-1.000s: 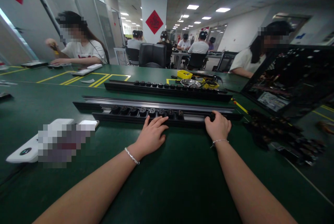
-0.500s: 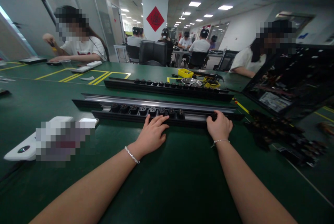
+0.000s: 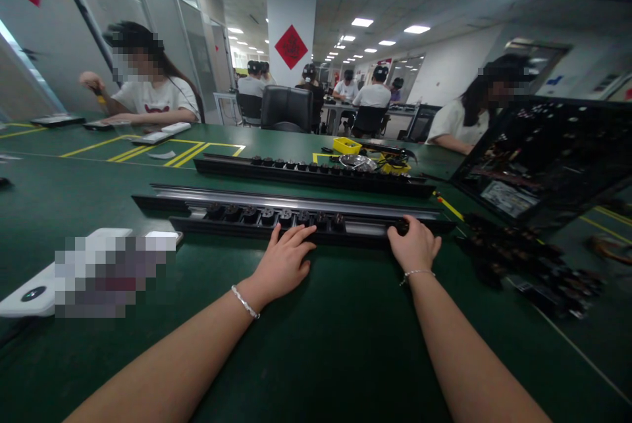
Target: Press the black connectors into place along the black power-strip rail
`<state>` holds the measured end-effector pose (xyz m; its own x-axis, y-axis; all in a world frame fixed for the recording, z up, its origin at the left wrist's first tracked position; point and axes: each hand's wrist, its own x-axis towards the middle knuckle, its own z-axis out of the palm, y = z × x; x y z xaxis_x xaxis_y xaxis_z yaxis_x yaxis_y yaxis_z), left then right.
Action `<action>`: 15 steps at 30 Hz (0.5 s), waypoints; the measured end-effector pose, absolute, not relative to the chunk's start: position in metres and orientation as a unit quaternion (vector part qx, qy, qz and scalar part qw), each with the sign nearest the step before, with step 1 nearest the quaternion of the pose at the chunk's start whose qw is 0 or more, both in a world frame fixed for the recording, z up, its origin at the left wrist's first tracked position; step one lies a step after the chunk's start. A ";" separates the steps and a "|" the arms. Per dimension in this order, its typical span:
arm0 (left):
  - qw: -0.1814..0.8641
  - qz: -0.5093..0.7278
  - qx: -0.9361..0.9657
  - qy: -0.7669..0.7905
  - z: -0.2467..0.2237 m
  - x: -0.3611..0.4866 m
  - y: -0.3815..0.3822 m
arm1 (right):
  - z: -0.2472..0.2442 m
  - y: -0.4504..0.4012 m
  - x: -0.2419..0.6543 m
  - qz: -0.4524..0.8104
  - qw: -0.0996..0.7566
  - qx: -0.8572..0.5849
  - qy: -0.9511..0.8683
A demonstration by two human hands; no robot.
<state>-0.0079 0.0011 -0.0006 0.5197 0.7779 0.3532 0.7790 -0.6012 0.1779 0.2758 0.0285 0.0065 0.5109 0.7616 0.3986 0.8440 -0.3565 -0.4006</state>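
A long black metal channel (image 3: 237, 231) lies across the bench in front of me, with a row of round black socket modules (image 3: 267, 215) seated in its left and middle part. My left hand (image 3: 284, 262) rests on its near edge, fingers stretched out and apart, tips beside the modules. Toward the right end, my right hand (image 3: 413, 245) pinches a single black socket module (image 3: 401, 226) between thumb and fingers, at the channel. A gap of bare channel separates it from the row. The hand partly covers this module.
Behind lies another black channel (image 3: 296, 176) with modules. Loose black parts (image 3: 538, 258) are heaped at right, near a dark open case (image 3: 553, 153). A white device (image 3: 29, 291) lies at left, a yellow bin (image 3: 347, 145) farther back. Co-workers (image 3: 158, 94) sit across the green bench (image 3: 345, 344).
The camera view has shifted slightly. My right hand keeps its pinch on the module at nearly the same spot on the channel, and my left hand stays spread on the near edge.
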 end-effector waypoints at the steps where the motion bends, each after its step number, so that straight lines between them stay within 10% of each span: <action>1: 0.001 -0.202 -0.872 -0.446 -0.001 -0.008 0.001 | 0.006 0.029 0.276 -0.069 0.287 -0.821 -0.489; 15: -0.003 -0.204 -0.872 -0.444 0.000 -0.009 0.001 | 0.009 0.030 0.275 -0.065 0.292 -0.820 -0.488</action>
<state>-0.0087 0.0011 -0.0003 0.5224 0.7763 0.3528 0.7735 -0.6056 0.1870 0.2750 0.0296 0.0088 0.5144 0.7630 0.3914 0.8385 -0.3518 -0.4162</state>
